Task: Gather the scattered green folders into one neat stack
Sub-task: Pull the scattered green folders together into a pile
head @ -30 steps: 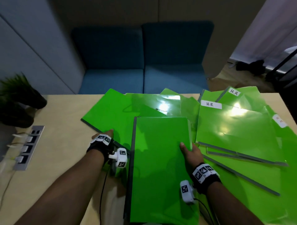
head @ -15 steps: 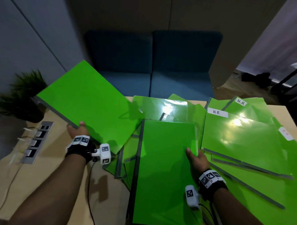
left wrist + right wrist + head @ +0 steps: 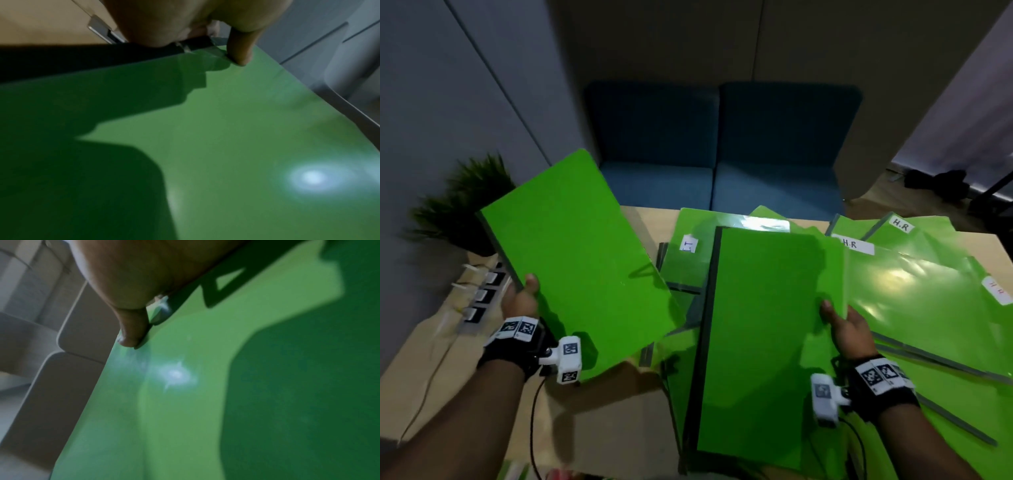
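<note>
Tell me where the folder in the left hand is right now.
In the head view, the lifted folder sits left of the stack, gripped by the left hand.

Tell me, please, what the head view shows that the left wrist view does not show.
Only the head view shows the right hand holding the central folder, the H.R-labelled folders on the table, the plant and the blue sofa. Only the left wrist view shows the thumb pressing close up. Both show the left hand gripping the lifted folder.

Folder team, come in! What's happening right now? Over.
Left hand grips lifted folder. Right hand holds stack. Loose folders scattered right.
</note>
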